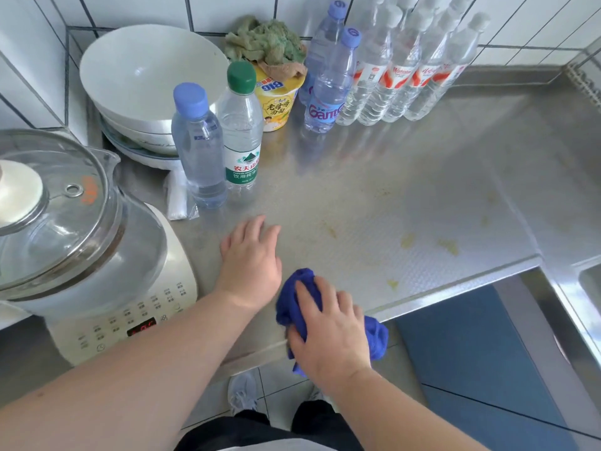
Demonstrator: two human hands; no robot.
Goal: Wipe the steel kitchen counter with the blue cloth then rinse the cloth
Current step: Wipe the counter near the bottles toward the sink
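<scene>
Because the blue cloth [294, 302] is soft, light and bunched at the steel bench's [406, 177] front edge, I keep right-hand [328, 333] fingers curled over its middle, left hand [250, 255] flat beside it.

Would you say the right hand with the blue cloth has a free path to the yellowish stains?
Probably yes: bare steel counter lies between the right hand, blue cloth and yellowish stains.

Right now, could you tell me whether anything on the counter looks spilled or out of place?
Yes: yellowish smears dot the steel kitchen counter right of the blue cloth, and a crumpled green rag sits atop the yellow noodle cup.
</scene>
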